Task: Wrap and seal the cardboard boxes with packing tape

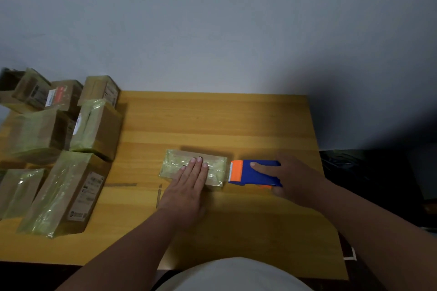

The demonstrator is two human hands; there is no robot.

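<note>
left hand [189,178] flat on the small taped cardboard box [214,167]; right hand [292,180] grips the tape dispenser [251,173]; box looks light, slick; hold by edges

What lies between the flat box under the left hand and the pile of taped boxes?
Only bare table between box and pile, in the head view.

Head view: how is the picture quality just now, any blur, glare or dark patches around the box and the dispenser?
Head view: the box under the flat left hand is fairly sharp, with glare on its tape; the tape dispenser gripped by the right hand is clear; the stacked boxes at left are soft and stretched by the wide angle; the right edge beyond the table is nearly black.
</note>
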